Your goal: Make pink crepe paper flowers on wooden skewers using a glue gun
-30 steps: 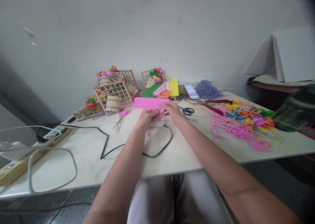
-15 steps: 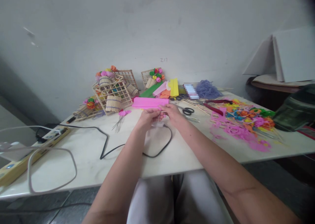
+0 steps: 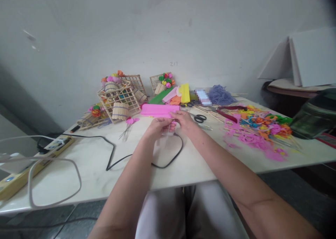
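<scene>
My left hand [image 3: 160, 125] is closed in a pinch, with a thin pale stem [image 3: 168, 129] showing below its fingers. Close against it, my right hand [image 3: 183, 119] is also pinched, its fingertips meeting those of the left; whatever small piece lies between them is too small to make out. Just behind the hands lies a folded sheet of bright pink paper [image 3: 154, 109]. Small pink paper flowers on thin stems [image 3: 129, 122] rest to the left. Black-handled scissors [image 3: 200, 118] lie right of my right hand.
Stick-built baskets with paper flowers [image 3: 120, 104] stand back left. Coloured paper [image 3: 185, 93], purple yarn [image 3: 222, 95] and red-handled pliers [image 3: 228, 116] lie behind and right. Paper scraps [image 3: 258, 139] cover the right side, beside a dark jar [image 3: 312, 114]. A black cable [image 3: 112, 151] runs from a power strip [image 3: 56, 148].
Both hands stay pinched together in nearly the same spot. The left fingers have shifted slightly, and the whole view has moved a little.
</scene>
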Action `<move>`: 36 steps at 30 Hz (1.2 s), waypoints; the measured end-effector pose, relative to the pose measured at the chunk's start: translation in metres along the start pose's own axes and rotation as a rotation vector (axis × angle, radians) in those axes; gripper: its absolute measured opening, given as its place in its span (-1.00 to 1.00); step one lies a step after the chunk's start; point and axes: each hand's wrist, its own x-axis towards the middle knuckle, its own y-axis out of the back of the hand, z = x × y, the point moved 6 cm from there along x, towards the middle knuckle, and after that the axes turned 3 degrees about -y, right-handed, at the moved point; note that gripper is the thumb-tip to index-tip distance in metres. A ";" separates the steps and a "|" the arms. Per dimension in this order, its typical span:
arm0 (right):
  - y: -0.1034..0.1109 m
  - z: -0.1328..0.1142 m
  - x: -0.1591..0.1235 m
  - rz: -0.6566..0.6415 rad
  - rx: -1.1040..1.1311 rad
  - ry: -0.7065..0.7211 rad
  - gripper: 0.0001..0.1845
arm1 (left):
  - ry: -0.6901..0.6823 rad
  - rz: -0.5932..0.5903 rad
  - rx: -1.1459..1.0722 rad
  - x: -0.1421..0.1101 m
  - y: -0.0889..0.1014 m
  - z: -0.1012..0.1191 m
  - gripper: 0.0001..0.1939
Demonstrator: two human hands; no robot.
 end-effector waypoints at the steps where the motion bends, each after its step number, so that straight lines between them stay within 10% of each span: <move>1: 0.000 0.000 0.000 -0.002 0.000 -0.004 -0.72 | 0.018 -0.007 -0.001 0.000 0.000 -0.001 -0.78; 12: -0.010 0.000 -0.001 -0.269 0.046 -0.032 -0.64 | -0.026 0.016 -0.075 -0.001 0.001 0.005 -0.83; 36: 0.001 0.001 0.001 -0.002 -0.008 -0.006 -0.78 | -0.100 0.144 0.139 0.003 0.001 0.003 -0.74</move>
